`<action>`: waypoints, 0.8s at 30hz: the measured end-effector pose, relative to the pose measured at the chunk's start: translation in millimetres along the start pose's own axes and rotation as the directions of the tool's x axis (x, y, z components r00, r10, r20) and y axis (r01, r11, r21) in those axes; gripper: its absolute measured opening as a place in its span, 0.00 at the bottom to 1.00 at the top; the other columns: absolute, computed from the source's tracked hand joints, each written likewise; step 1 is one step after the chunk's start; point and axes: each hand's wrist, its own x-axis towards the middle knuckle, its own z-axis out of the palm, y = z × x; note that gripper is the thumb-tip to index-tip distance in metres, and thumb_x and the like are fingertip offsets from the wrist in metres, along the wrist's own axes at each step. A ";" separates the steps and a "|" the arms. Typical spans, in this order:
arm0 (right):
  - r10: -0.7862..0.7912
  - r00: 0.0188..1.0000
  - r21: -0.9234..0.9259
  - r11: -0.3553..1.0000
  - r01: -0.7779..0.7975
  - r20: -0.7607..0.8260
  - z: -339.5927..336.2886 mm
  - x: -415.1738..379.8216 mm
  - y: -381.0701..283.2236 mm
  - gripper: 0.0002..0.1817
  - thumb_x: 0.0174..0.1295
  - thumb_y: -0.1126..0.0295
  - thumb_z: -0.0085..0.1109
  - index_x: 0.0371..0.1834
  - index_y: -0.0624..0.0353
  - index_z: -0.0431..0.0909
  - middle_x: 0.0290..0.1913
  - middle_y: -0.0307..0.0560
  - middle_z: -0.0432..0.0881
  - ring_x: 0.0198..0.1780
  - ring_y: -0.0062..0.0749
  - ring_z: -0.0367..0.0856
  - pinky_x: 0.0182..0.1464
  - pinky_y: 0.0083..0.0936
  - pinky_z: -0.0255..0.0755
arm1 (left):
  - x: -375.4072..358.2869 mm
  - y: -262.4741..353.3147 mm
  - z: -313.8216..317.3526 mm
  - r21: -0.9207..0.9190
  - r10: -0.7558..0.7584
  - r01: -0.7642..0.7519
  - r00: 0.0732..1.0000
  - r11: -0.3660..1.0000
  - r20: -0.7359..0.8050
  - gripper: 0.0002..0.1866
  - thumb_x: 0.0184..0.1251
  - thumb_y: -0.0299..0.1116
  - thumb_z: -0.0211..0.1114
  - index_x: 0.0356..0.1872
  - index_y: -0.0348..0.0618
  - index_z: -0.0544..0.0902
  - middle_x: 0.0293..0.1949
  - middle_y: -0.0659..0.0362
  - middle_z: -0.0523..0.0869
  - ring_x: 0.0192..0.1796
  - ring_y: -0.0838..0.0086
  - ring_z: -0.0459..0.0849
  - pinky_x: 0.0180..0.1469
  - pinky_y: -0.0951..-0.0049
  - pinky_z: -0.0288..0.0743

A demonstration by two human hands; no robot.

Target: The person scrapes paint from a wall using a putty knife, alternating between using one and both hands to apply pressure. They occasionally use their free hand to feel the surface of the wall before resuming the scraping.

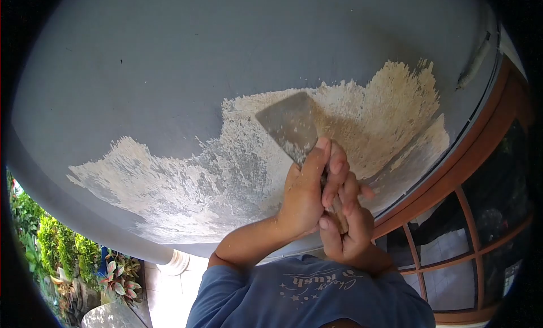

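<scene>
1. The scraper (288, 124) is in front of the chest, held between both hands, over the worn part of the wall. Its flat metal blade widens away from the fingers, and pale dust or crumbs cling to it.
2. The scraper's long axis runs on a slant: the handle (338, 217) sits low and toward the right hand, while the blade reaches up and out to the person's left. The broad edge is the end farthest from the body.
3. The left hand (302, 200) is nearer the blade, clenched round the tool just below the metal, its thumb by the blade's narrow end.
4. The right hand (357, 217) is closed about the wooden handle, lower down and close beside the left, its fingers bent. The overlapping fingers partly hide the grip.
5. Behind the tool, a ragged pale patch (390, 107) spreads across the grey wall (169, 62). From this angle I can't fairly say whether the blade touches it or stands slightly off.
6. Farther out, a brown-framed window (472, 249) is on the person's right; leafy plants (62, 243) and a pale column base (176, 262) are on the left. The blue shirt (254, 299) is below the hands.
</scene>
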 end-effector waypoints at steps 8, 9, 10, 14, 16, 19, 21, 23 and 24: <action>-0.161 0.984 -0.093 0.984 0.155 -0.072 -5.5 4.6 6.7 0.23 0.64 0.73 0.48 0.59 0.79 0.64 0.57 0.68 0.73 0.59 0.42 0.75 0.61 0.31 0.66 | 6.7 -0.7 7.5 -0.063 0.011 -0.008 0.999 0.998 0.038 0.19 0.78 0.47 0.39 0.31 0.45 0.67 0.11 0.65 0.61 0.12 0.76 0.66 0.34 0.61 0.79; -0.074 0.995 -0.048 0.996 0.071 -0.072 -1.5 -4.0 10.4 0.24 0.64 0.73 0.48 0.60 0.79 0.63 0.56 0.68 0.74 0.58 0.41 0.75 0.59 0.30 0.67 | 6.6 -2.5 7.4 -0.038 0.034 -0.033 0.999 0.999 0.015 0.19 0.78 0.47 0.39 0.32 0.44 0.67 0.11 0.65 0.61 0.12 0.76 0.65 0.34 0.61 0.79; 0.005 0.997 -0.005 1.000 -0.006 -0.071 0.8 -7.0 13.6 0.24 0.64 0.73 0.48 0.61 0.79 0.62 0.55 0.68 0.75 0.57 0.40 0.76 0.58 0.28 0.68 | 7.3 -4.1 11.6 -0.014 0.071 -0.072 0.996 0.997 -0.059 0.19 0.78 0.47 0.38 0.34 0.45 0.67 0.10 0.66 0.60 0.12 0.78 0.64 0.34 0.62 0.80; -0.100 0.972 -0.100 0.992 0.080 -0.213 7.0 5.0 15.1 0.22 0.59 0.75 0.58 0.54 0.78 0.70 0.42 0.66 0.82 0.39 0.47 0.87 0.37 0.28 0.79 | 10.0 -4.4 11.7 0.048 0.135 -0.131 0.985 0.990 -0.103 0.17 0.79 0.47 0.35 0.41 0.46 0.67 0.09 0.69 0.59 0.10 0.81 0.62 0.32 0.66 0.81; -0.034 0.982 -0.013 0.999 0.032 -0.187 6.9 1.8 13.9 0.24 0.59 0.74 0.58 0.56 0.79 0.68 0.43 0.66 0.82 0.39 0.48 0.87 0.38 0.30 0.80 | 9.9 -2.6 8.6 0.060 0.122 -0.118 0.990 0.991 -0.066 0.17 0.79 0.46 0.35 0.42 0.46 0.67 0.09 0.69 0.59 0.10 0.82 0.61 0.28 0.69 0.80; -0.102 0.993 -0.158 0.983 0.093 -0.053 -6.5 5.4 7.9 0.24 0.59 0.74 0.59 0.56 0.80 0.68 0.42 0.65 0.82 0.39 0.49 0.86 0.37 0.30 0.79 | 5.9 -2.5 10.2 0.046 0.097 -0.093 0.992 0.995 -0.083 0.15 0.79 0.45 0.37 0.42 0.46 0.67 0.10 0.69 0.58 0.10 0.83 0.60 0.23 0.71 0.78; -0.132 0.988 -0.184 0.976 0.115 -0.081 -2.5 3.1 8.5 0.24 0.59 0.73 0.59 0.55 0.79 0.68 0.41 0.64 0.82 0.38 0.48 0.86 0.37 0.30 0.79 | 0.4 -3.5 10.1 -0.008 0.072 -0.073 0.995 0.997 -0.071 0.14 0.79 0.44 0.38 0.42 0.47 0.66 0.10 0.69 0.57 0.10 0.84 0.58 0.21 0.72 0.77; -0.191 0.976 -0.230 0.960 0.162 -0.109 -2.1 9.1 9.0 0.24 0.59 0.72 0.60 0.55 0.78 0.69 0.39 0.62 0.82 0.36 0.47 0.86 0.36 0.31 0.79 | 8.3 6.1 18.8 0.021 0.072 -0.070 0.996 0.997 -0.061 0.13 0.79 0.43 0.38 0.41 0.47 0.66 0.10 0.69 0.57 0.10 0.83 0.57 0.20 0.72 0.76; -0.218 0.969 -0.261 0.948 0.182 -0.119 -5.7 16.7 6.2 0.24 0.59 0.72 0.60 0.54 0.78 0.69 0.38 0.61 0.82 0.35 0.47 0.86 0.36 0.31 0.79 | 8.1 6.9 22.8 0.025 0.055 -0.054 0.996 0.998 -0.068 0.13 0.78 0.43 0.38 0.41 0.47 0.66 0.11 0.69 0.57 0.10 0.83 0.57 0.19 0.72 0.75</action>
